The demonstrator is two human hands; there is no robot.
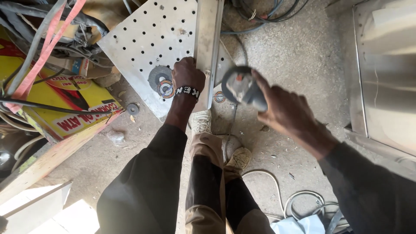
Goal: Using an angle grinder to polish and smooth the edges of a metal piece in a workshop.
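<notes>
My left hand, with a beaded band at the wrist, grips the lower edge of a long steel channel that stands over a perforated steel sheet on the floor. My right hand holds a grey angle grinder by its body, just right of the channel and above the floor. Its cord hangs down toward my shoes. A worn grinding disc and a smaller orange-centred disc lie on the sheet beside my left hand.
Tangled cables and a red strap pile at the left over a yellow printed board and a wooden plank. A stainless cabinet stands at the right. White cable coils on the concrete floor near my feet. Another small disc lies loose.
</notes>
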